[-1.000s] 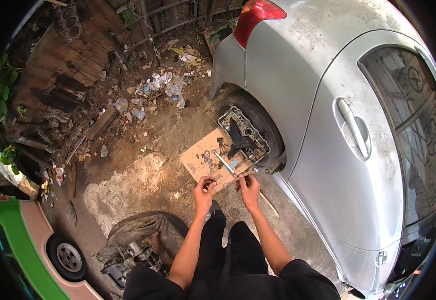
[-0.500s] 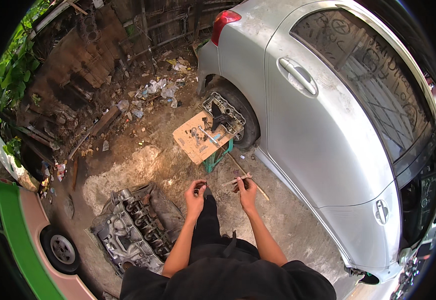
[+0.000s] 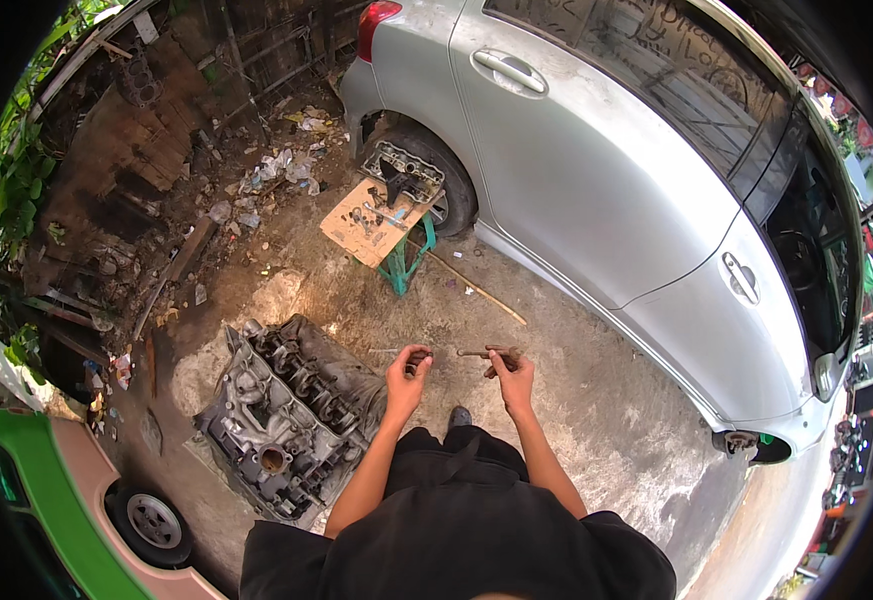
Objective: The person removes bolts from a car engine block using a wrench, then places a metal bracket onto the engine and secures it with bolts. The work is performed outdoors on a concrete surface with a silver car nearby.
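My right hand [image 3: 510, 376] is closed on a small wrench [image 3: 474, 353], which lies about level across the fingertips and points toward my other hand. My left hand [image 3: 409, 372] has its fingers pinched together; what they hold, if anything, is too small to name. A thin grey rod [image 3: 384, 350] shows just left of those fingers, and I cannot tell whether it is held or lies on the ground. Close by on the left, an opened engine block [image 3: 281, 420] with its inner parts bare rests on the concrete.
Ahead, a board [image 3: 341, 232] on a green stool [image 3: 397, 275] carries tools and small parts, beside a metal engine part [image 3: 408, 170]. A silver car [image 3: 576, 190] stands along the right. A stick [image 3: 476, 292] lies on the ground. A green and pink vehicle [image 3: 81, 470] is lower left.
The view has shifted: the stool and silver car sit higher and further left, and the engine block shows more fully. The wrench has turned from slanted to nearly level, still in my right hand.
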Motion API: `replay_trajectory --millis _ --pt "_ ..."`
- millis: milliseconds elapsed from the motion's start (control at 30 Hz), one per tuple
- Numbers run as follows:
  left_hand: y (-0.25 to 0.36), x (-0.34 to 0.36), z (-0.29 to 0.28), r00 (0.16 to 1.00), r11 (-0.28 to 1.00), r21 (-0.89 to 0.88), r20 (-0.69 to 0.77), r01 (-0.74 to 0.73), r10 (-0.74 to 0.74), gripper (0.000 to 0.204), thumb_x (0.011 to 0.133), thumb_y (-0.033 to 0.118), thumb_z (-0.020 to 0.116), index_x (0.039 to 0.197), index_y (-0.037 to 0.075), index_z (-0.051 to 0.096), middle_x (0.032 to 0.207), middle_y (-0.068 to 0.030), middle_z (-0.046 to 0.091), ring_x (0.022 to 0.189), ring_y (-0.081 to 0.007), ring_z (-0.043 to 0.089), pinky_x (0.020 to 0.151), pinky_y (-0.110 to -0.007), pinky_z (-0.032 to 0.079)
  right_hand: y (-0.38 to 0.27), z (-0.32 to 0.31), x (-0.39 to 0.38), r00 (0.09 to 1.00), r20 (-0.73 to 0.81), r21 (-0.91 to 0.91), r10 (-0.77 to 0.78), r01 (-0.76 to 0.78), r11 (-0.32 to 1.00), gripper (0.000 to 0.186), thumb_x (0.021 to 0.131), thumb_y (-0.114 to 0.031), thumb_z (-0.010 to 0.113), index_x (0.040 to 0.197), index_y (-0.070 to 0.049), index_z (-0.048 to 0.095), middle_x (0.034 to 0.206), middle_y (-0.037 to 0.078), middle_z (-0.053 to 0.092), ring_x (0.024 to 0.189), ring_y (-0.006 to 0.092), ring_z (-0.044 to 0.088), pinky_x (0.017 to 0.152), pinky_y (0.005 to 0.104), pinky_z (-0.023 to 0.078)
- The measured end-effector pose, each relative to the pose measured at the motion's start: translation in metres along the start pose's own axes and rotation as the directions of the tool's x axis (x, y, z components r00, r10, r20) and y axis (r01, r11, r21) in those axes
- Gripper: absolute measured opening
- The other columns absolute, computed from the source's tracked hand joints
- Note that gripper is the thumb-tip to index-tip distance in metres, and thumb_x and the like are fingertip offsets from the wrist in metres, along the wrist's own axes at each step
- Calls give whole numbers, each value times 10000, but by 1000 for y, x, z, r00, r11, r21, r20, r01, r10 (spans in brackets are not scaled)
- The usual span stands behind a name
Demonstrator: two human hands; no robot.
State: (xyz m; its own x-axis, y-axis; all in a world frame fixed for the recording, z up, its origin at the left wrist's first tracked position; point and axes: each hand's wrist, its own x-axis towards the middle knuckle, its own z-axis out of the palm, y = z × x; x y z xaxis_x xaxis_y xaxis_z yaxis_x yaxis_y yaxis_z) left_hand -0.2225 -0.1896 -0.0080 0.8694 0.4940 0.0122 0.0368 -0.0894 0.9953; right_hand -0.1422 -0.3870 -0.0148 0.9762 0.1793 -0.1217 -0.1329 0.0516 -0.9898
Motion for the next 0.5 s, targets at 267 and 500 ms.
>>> replay_trajectory --millis 267,500 --pt "6 -73 -65 988 1000 -3 156 2 -2 162 940 106 652 1076 18 656 891 -40 680 811 -110 614 697 -277 470 17 23 -113 983 -185 69 8 5 998 144 903 -73 720 956 56 682 857 123 727 678 153 679 607 272 528" --pt "4 -145 -137 974 999 -20 223 40 -34 157 945 86 643 1087 21 659 870 -42 678 795 -106 610 696 -271 470 37 56 -231 939 -323 164 121 -70 984 128 886 -49 718 914 20 614 897 185 736 775 188 700 660 276 519"
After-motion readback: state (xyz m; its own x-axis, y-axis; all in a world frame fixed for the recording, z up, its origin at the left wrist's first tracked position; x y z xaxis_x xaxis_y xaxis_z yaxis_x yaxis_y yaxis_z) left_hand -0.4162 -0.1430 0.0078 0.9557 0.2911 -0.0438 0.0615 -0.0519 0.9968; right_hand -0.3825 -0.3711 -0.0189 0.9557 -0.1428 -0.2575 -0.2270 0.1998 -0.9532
